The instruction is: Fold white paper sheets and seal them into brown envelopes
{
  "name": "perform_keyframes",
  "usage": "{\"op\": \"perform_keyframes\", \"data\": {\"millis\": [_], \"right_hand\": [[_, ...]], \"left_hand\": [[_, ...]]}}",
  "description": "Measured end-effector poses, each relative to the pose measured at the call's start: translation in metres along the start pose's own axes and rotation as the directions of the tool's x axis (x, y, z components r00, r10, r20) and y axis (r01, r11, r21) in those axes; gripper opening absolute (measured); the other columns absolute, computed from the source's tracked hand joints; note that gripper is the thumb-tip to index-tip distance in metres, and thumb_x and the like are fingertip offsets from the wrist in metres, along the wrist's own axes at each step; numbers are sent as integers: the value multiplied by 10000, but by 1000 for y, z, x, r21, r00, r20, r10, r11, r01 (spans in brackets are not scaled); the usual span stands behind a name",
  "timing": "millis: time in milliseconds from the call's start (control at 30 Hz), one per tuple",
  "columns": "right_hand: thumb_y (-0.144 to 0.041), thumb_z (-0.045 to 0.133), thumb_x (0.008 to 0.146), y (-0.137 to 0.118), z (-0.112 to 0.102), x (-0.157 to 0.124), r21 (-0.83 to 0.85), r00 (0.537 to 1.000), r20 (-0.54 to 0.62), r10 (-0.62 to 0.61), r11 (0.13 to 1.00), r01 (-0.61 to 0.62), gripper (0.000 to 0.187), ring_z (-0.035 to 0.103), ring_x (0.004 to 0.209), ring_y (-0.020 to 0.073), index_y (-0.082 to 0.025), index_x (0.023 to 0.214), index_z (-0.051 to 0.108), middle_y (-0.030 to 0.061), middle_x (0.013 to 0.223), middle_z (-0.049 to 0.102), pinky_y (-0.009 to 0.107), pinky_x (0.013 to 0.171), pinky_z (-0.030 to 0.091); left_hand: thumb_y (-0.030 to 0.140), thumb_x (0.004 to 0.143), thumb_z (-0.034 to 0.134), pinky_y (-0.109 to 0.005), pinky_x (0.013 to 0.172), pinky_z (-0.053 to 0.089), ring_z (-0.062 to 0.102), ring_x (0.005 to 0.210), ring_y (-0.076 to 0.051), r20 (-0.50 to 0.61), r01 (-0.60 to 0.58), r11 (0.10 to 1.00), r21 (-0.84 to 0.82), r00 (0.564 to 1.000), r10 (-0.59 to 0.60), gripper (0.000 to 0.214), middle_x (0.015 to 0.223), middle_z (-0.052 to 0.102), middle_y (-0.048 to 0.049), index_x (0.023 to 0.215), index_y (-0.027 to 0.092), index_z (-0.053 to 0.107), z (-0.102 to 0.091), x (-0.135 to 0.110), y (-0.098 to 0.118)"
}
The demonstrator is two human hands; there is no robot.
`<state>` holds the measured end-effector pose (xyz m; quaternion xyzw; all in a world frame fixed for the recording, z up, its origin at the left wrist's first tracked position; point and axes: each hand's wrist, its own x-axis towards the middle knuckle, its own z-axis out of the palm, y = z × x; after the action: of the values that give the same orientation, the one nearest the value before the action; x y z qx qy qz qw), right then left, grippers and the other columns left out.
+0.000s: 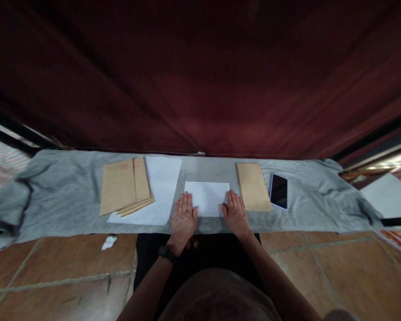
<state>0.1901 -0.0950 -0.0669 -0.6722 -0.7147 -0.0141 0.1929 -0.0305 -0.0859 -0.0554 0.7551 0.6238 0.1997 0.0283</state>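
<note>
A folded white sheet of paper (207, 196) lies on a grey cloth (70, 183) spread over a low surface in front of me. My left hand (183, 216) rests flat with fingers stretched out on the sheet's lower left corner. My right hand (235, 211) lies flat on its lower right corner, fingers extended. Neither hand holds anything. A dark watch band (166, 253) circles my left wrist.
A stack of brown envelopes (124, 185) lies on loose white sheets (160, 187) to the left. One brown envelope (253, 186) and a black phone (279, 191) lie to the right. A dark red curtain (200, 76) hangs behind. Tiled floor (53, 276) lies below.
</note>
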Motion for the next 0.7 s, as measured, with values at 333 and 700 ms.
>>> {"op": "perform_keyframes", "data": {"millis": [333, 700], "right_hand": [[-276, 517, 942, -10, -21, 36, 55, 920, 182, 348, 930, -363, 412, 665, 1027, 265, -74, 1300, 536, 186, 1098, 686, 336, 864, 499], [-285, 528, 923, 5, -27, 31, 245, 854, 336, 397, 839, -486, 236, 697, 954, 198, -186, 1117, 620, 84, 1018, 733, 260, 815, 486]], "left_hand": [[335, 1016, 344, -502, 1203, 280, 314, 1477, -311, -21, -13, 1000, -7, 1000, 13, 582, 1577, 354, -182, 1527, 55, 344, -1, -2, -1], [343, 1015, 350, -498, 1207, 275, 300, 1483, -306, -29, -13, 1000, -7, 999, 13, 589, 1579, 344, -178, 1529, 56, 340, 2, -3, -3]]}}
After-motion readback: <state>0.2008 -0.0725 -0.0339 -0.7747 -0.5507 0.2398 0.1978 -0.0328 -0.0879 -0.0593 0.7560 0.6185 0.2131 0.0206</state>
